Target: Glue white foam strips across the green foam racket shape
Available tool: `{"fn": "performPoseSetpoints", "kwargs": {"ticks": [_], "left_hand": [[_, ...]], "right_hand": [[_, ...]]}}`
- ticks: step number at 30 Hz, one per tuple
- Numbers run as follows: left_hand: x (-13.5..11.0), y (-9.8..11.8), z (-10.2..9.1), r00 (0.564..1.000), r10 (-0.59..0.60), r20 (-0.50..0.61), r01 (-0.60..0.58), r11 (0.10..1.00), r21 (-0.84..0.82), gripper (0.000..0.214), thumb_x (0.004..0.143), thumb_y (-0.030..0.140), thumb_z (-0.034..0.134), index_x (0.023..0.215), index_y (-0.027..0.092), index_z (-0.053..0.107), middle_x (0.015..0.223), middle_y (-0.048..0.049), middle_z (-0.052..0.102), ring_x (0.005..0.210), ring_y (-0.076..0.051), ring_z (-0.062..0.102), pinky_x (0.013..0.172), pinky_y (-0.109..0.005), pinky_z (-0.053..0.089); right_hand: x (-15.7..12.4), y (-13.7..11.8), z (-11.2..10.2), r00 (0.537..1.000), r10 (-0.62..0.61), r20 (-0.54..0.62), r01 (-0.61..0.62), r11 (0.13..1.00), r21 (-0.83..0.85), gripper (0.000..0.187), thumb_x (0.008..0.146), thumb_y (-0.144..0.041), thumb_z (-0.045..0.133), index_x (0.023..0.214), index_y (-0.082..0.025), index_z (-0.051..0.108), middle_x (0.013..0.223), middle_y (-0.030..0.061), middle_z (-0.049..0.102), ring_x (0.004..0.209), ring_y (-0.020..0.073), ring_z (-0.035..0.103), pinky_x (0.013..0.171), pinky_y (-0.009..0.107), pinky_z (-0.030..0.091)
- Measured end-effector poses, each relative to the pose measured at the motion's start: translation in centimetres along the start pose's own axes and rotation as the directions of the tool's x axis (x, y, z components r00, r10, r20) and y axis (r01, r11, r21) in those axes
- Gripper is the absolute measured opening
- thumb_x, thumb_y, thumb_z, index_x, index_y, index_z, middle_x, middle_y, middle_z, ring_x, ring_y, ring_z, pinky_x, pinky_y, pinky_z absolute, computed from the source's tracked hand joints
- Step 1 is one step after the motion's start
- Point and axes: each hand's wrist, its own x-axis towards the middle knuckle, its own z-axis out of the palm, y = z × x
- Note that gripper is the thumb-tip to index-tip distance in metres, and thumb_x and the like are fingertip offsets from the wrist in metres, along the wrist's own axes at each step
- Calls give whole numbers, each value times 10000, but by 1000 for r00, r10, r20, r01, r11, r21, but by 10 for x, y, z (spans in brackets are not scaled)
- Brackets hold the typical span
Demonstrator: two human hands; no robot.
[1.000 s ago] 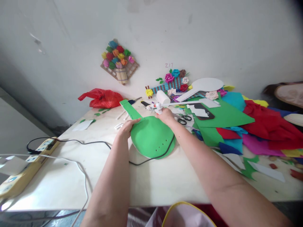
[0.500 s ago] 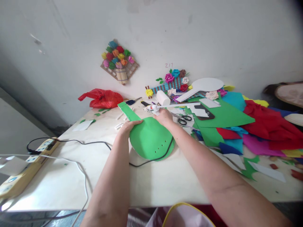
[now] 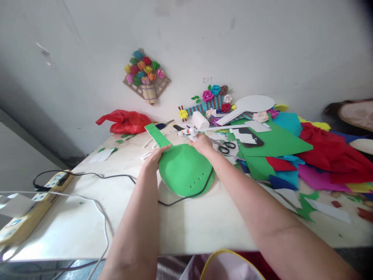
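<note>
Head view, left grip [image 3: 155, 158] on rounded green foam [image 3: 183, 167], smooth, narrow-necked

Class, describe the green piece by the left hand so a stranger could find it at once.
Start at the pale table and look to its middle. There the left hand holds the green piece, a round body with a straight strip reaching away from it. Unlike the green sheets at the right, it has a row of small holes.

Left grip [image 3: 156, 157] pinching, right grip [image 3: 204, 144] curled
</note>
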Motion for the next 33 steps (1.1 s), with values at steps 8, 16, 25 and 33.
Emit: {"fn": "performPoseSetpoints", "kwargs": {"ticks": [8,16,25,33], "left_hand": [[-6,1,0,997,74,20,-76,995,67,314,525,165,719,827,125,646,744,-95,690,744,-270,652,689,-366,541],[-2,1,-2,994,89,59,-87,996,-33,300,617,365,669,819,145,644,747,-94,686,771,-268,648,696,-355,526],[-1,-1,-4,998,57,31,-58,998,28,263,592,255,688,833,156,655,797,-92,689,784,-275,647,728,-388,520],[-6,-3,-5,993,111,26,-113,987,117,241,558,233,713,775,141,661,709,-99,687,746,-275,650,732,-381,516]], "right_hand": [[1,1,-2,1000,22,-19,-22,1000,12,348,678,-368,574,985,-217,638,939,78,668,885,251,610,721,315,466],[2,3,-3,999,31,-18,-30,998,46,332,679,-356,572,972,-216,643,943,83,667,882,259,611,725,331,469],[6,8,-2,999,41,-22,-40,997,67,349,672,-369,598,975,-202,642,944,80,665,869,236,612,727,313,470],[3,6,-6,999,42,-22,-41,998,38,351,673,-369,579,980,-212,641,942,78,665,886,258,609,717,323,464]]}}
